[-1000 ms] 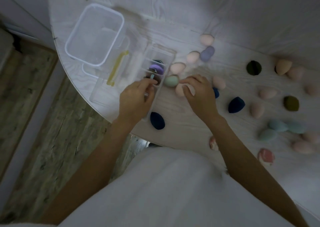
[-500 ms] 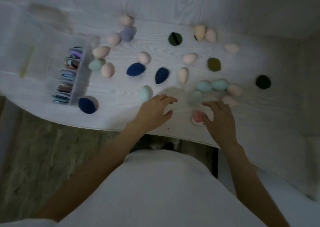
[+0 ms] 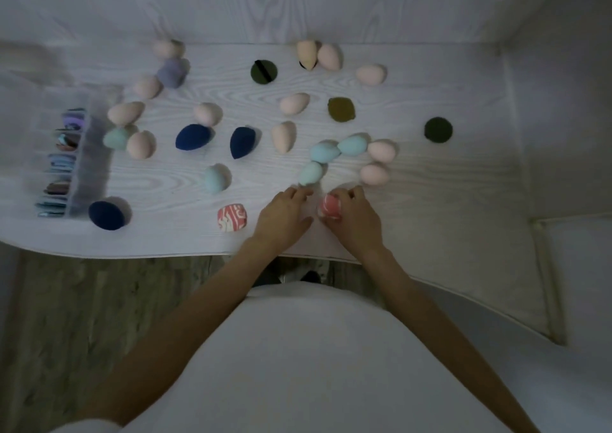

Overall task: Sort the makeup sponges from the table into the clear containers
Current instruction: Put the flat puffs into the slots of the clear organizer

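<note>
You are looking down on a white table (image 3: 430,201) with a pale wood-grain top. Its near edge curves toward you, rounding off at the left. A white wall (image 3: 298,2) with the same faint grain rises along its far side, and another white wall (image 3: 569,101) closes the right, meeting the first in a corner at top right. Below the table's edge on your left lies a grey-brown wood-look floor (image 3: 82,316). The light is dim and bluish, and the left side of the view is blurred.
</note>
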Demonstrator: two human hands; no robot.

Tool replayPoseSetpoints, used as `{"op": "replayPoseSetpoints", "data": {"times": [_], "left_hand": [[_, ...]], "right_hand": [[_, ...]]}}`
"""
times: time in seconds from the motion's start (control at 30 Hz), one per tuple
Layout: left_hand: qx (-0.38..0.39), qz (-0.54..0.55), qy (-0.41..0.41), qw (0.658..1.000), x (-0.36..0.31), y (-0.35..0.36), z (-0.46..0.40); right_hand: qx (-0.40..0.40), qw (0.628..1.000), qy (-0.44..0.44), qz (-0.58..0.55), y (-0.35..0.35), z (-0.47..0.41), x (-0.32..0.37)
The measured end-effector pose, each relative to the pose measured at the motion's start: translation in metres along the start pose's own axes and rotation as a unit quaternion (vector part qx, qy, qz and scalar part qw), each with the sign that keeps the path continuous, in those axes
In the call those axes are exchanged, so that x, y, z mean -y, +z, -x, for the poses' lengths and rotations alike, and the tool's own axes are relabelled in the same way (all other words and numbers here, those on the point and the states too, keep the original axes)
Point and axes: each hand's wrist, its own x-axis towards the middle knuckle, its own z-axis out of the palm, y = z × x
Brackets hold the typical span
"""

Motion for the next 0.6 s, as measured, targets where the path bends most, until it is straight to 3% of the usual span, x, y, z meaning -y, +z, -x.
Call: {"op": "replayPoseSetpoints", "data": {"times": [0.1, 0.17, 0.3, 0.47, 0.6], "left_hand": [[-0.085, -0.042, 0.005, 0.996, 0.017, -0.016, 0.015], [-0.132, -0.074, -0.037, 0.988, 0.040, -0.026, 0.031], [-0.091, -0.098, -0.155, 0.979, 0.084, -0.033, 0.050], [-0.080, 0.010, -0.230, 0.970, 0.092, -0.042, 0.052], [-0.085, 0.053, -0.161, 0.982, 0.094, -0.068, 0.068]], "right_hand": [[-0.023, 1.000, 0.000, 0.007, -0.002, -0.003, -0.010], [-0.025, 0.999, -0.021, -0.032, -0.003, -0.004, -0.010], [-0.018, 0.991, -0.053, -0.123, -0.007, -0.007, 0.010], [0.027, 0.977, -0.109, -0.180, -0.004, -0.016, 0.049], [0.048, 0.967, -0.117, -0.220, 0.003, -0.025, 0.087]]}}
